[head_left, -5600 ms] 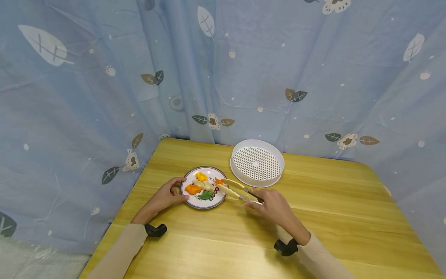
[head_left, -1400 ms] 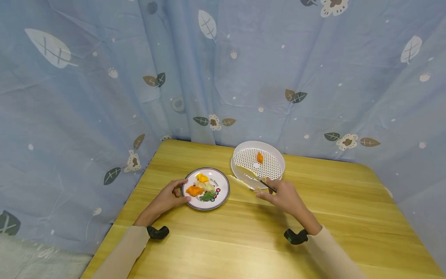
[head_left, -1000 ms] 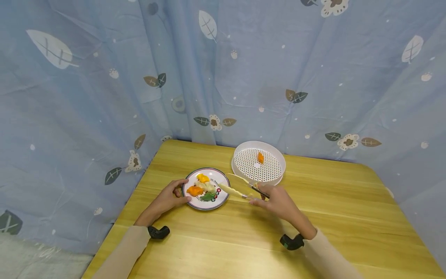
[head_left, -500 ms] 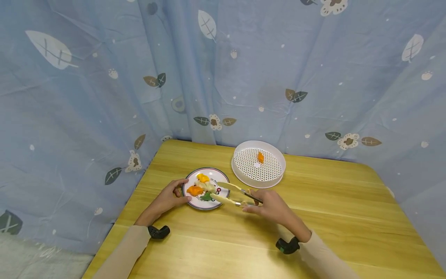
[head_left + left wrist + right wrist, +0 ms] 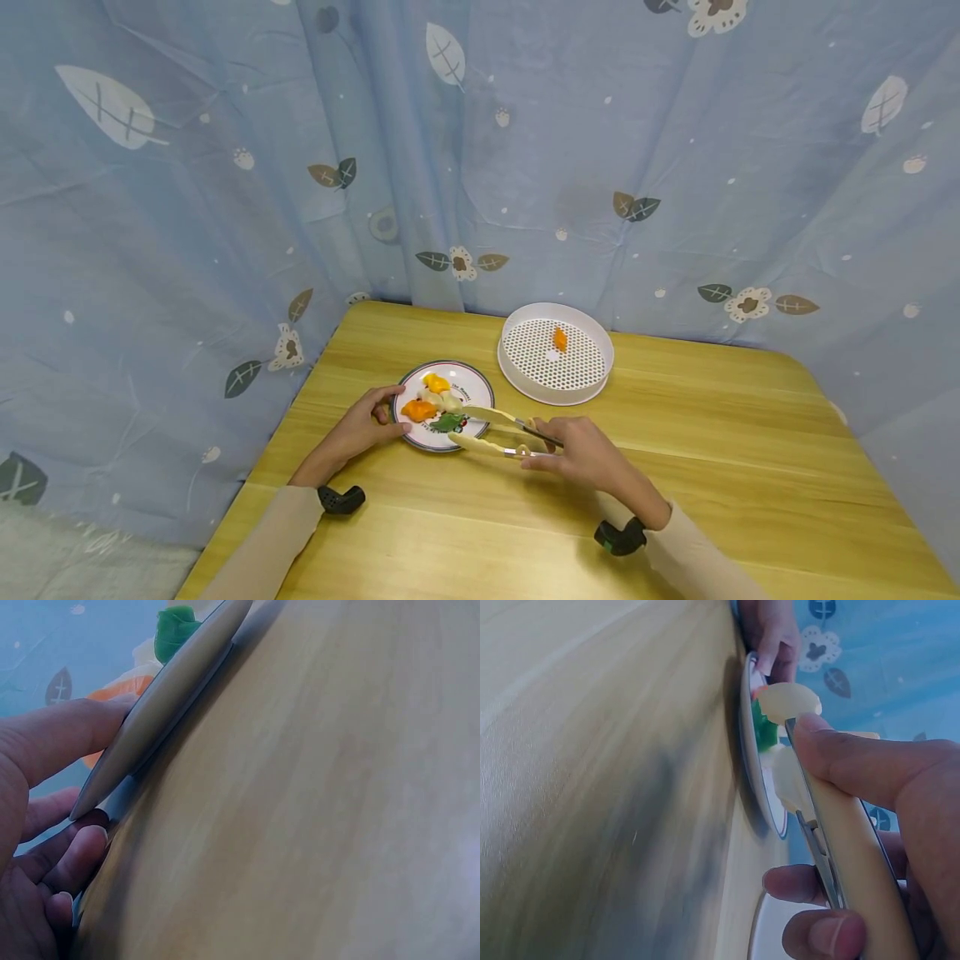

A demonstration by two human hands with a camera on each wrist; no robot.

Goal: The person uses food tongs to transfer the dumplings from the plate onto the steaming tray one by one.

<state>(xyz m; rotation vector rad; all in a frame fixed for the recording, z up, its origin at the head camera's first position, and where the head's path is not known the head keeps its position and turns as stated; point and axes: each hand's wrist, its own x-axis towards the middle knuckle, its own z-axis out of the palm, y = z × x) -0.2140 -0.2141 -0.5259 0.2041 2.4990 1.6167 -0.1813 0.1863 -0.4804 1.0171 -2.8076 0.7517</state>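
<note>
A glossy green dumpling-shaped piece [image 5: 447,422] lay on the round white plate [image 5: 478,392], its long axis roughly along the pale-tipped metal tongs [image 5: 480,446], whose parted tips flanked its right end (contact unclear). The right hand [image 5: 588,454] held the tongs; the nearer left hand [image 5: 360,429] gripped the plate's rim.

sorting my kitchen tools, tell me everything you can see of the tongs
The tongs have pale yellow tips, plastic or silicone by their look, and shiny metal parts behind them. The right hand holds them with their arms apart, tips over the plate, near the green piece; whether they touch it is unclear.
</note>
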